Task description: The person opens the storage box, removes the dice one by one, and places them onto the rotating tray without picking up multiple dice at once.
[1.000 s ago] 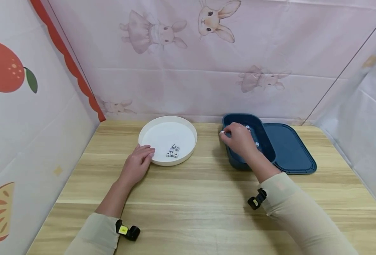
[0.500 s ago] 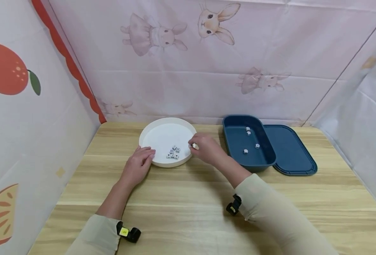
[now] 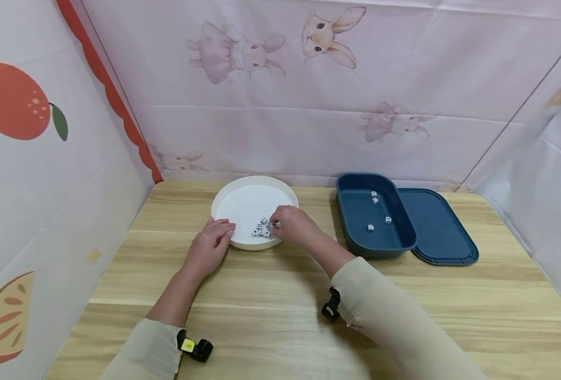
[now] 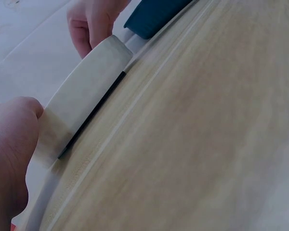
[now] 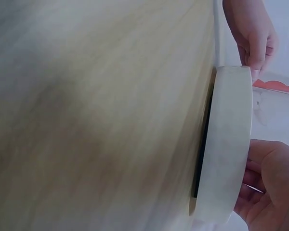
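Observation:
A round white tray point(image 3: 242, 243) stands on the table, with several white dice point(image 3: 261, 230) grouped in its right front part. My right hand point(image 3: 293, 226) reaches over the tray's right rim and pinches a die point(image 3: 277, 224) beside that group. My left hand point(image 3: 210, 244) rests on the tray's left front rim, its fingers fairly straight across the edge. In the left wrist view, the left thumb point(image 4: 28, 106) lies at the tray's rim. The right wrist view shows the right hand point(image 5: 274, 183) at the rim, with its fingertips hidden behind the tray wall.
A dark blue rectangular box point(image 3: 380, 252) stands to the right, with several dice point(image 3: 374, 200) inside. Its flat blue lid point(image 3: 439, 224) lies against its right side. A patterned pink cloth point(image 3: 261, 132) hangs behind the wooden table point(image 3: 271, 316).
My right hand has moved left from the blue box to the white tray, carrying a die down beside the others. The left hand stays on the rim. The view has shifted slightly.

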Demonstrator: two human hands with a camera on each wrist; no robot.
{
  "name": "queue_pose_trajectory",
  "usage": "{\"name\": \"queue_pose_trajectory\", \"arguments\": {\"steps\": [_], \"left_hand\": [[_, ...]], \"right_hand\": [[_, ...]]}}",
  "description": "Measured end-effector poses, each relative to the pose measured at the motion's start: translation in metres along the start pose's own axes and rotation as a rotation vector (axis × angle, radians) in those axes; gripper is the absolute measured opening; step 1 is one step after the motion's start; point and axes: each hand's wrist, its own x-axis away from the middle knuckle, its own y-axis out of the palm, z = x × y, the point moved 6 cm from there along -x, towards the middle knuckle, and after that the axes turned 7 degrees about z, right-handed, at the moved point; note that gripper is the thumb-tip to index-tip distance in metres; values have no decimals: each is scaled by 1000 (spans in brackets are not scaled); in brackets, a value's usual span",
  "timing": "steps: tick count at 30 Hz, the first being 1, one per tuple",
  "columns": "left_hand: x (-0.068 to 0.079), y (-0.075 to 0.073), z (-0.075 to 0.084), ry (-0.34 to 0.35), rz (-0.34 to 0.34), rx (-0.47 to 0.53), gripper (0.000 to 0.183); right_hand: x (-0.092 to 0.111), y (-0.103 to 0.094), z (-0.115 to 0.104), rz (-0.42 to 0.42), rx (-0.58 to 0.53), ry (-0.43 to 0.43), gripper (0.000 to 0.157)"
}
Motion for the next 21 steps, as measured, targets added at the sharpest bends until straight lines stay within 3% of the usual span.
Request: {"name": "queue_pose_trajectory", "arguments": {"steps": [13, 21], "left_hand": [[0, 0, 1, 13, 8, -9, 26], [0, 2, -1, 21, 4, -11, 27]], "right_hand": [[1, 1, 6, -19, -42, 47, 23], [7, -15, 19, -20, -40, 94, 27]]}}
